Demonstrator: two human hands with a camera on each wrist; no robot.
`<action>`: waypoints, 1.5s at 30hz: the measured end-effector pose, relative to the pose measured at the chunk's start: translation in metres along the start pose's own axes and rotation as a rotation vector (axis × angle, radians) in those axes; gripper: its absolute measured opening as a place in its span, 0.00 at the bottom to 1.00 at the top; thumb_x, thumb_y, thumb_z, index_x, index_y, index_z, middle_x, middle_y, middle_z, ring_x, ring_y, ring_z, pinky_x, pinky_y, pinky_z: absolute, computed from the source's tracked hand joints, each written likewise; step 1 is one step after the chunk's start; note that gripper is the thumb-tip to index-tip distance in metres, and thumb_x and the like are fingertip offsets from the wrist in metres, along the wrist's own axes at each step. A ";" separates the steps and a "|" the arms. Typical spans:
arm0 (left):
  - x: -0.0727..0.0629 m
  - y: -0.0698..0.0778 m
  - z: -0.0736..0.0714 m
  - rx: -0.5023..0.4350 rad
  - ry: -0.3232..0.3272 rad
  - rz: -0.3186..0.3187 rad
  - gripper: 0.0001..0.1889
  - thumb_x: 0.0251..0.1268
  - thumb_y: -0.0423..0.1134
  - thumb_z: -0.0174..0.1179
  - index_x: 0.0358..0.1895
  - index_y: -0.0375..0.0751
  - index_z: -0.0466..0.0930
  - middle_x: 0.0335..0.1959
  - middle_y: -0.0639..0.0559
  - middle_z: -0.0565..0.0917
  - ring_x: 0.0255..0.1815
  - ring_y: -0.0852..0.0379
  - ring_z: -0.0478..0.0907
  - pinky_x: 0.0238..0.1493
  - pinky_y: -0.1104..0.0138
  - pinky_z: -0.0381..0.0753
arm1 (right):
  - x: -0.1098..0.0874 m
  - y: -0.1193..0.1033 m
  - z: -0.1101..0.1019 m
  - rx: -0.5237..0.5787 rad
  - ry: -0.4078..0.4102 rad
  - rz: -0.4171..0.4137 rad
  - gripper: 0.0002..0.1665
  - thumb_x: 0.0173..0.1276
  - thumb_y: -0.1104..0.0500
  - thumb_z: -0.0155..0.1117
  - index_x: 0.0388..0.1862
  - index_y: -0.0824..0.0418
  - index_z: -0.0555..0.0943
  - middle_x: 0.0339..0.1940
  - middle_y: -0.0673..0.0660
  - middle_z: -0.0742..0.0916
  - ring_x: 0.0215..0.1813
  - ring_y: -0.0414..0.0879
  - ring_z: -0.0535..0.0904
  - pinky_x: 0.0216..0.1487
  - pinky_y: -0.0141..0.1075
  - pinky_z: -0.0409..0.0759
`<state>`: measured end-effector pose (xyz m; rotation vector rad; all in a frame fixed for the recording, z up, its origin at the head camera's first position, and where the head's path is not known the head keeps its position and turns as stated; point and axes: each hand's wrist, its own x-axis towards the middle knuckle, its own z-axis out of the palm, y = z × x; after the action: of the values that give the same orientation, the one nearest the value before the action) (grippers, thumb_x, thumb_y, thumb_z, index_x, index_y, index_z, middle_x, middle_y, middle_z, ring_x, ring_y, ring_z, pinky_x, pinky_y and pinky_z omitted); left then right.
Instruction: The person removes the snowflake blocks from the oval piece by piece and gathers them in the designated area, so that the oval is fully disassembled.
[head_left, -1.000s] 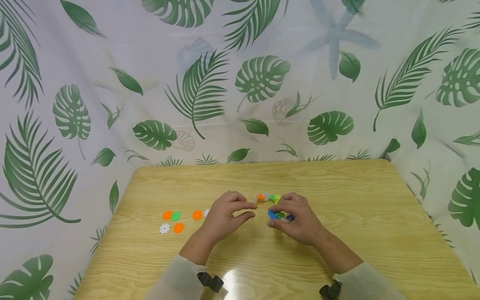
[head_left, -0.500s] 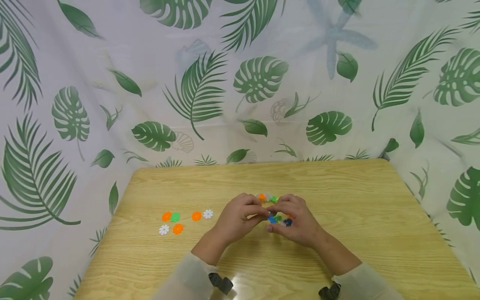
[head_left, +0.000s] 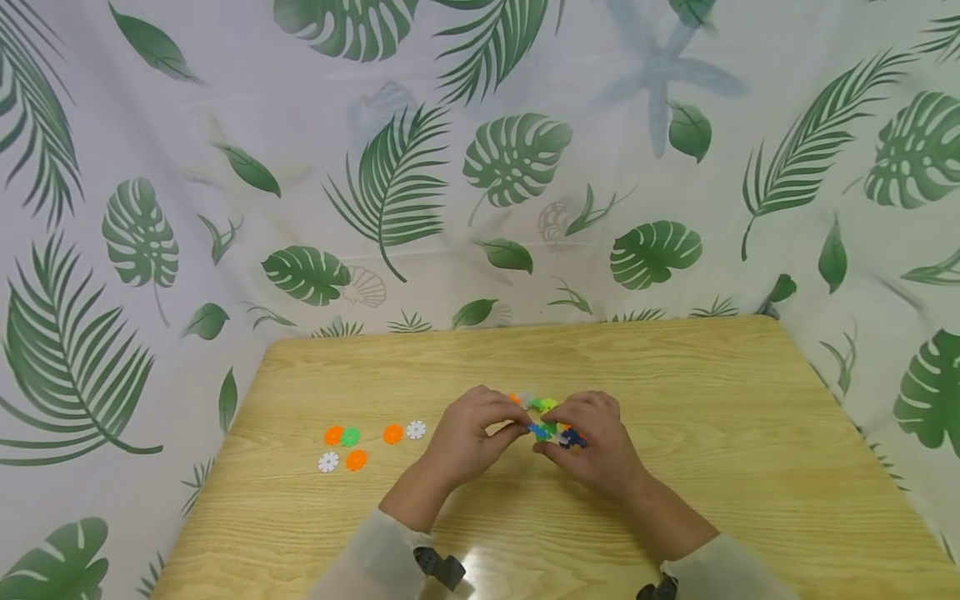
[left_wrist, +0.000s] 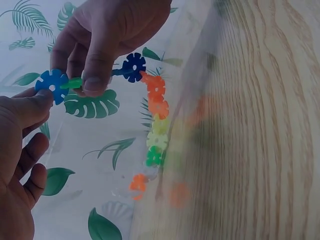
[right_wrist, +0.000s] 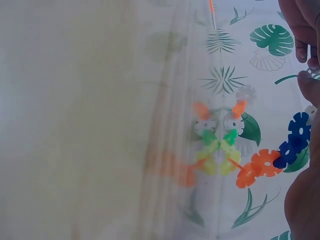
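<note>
Centrally in the head view, both hands meet just above the table (head_left: 675, 392). The left hand (head_left: 468, 433) pinches a blue disc (left_wrist: 52, 85) by its edge. The right hand (head_left: 592, 442) grasps the disc chain (left_wrist: 152, 117) at a green piece beside that disc; the chain curves away through blue, orange, yellow and green discs. Six loose discs (head_left: 352, 442) lie at centre left, well apart from both hands.

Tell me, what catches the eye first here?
Two hands, left hand and right hand, meet at the middle of the wooden table, pinching a chain of bright plastic discs. Loose discs lie to the left, and a leaf-print cloth hangs behind.
</note>
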<state>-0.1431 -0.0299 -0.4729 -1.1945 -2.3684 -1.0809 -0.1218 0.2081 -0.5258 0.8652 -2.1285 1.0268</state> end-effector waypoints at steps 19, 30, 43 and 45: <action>-0.007 -0.006 -0.002 0.113 0.145 0.066 0.02 0.64 0.38 0.74 0.37 0.48 0.92 0.37 0.60 0.91 0.38 0.62 0.83 0.42 0.68 0.79 | 0.014 -0.003 0.001 -0.013 0.076 -0.140 0.24 0.65 0.43 0.78 0.48 0.60 0.91 0.40 0.50 0.92 0.47 0.54 0.78 0.52 0.55 0.63; -0.011 -0.013 -0.012 0.042 0.266 0.031 0.02 0.64 0.33 0.72 0.35 0.44 0.90 0.36 0.58 0.90 0.35 0.62 0.84 0.41 0.64 0.81 | 0.009 0.006 -0.009 -0.071 0.021 -0.047 0.22 0.54 0.53 0.85 0.46 0.60 0.91 0.38 0.49 0.92 0.47 0.53 0.77 0.55 0.57 0.64; -0.046 -0.031 -0.042 -0.048 0.128 -0.346 0.02 0.69 0.38 0.70 0.39 0.52 0.91 0.43 0.68 0.86 0.43 0.62 0.80 0.40 0.61 0.82 | 0.003 0.011 -0.026 -0.094 -0.026 0.086 0.26 0.47 0.58 0.87 0.48 0.59 0.91 0.39 0.50 0.92 0.50 0.50 0.76 0.60 0.59 0.63; -0.052 -0.034 -0.045 -0.051 0.120 -0.397 0.03 0.70 0.40 0.70 0.40 0.55 0.90 0.42 0.70 0.85 0.43 0.63 0.79 0.40 0.61 0.80 | 0.003 0.010 -0.026 -0.088 -0.028 0.090 0.26 0.48 0.58 0.87 0.48 0.59 0.91 0.39 0.50 0.92 0.50 0.49 0.76 0.61 0.59 0.62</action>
<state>-0.1408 -0.1051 -0.4871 -0.6615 -2.5563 -1.2959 -0.1249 0.2337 -0.5140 0.7516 -2.2361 0.9632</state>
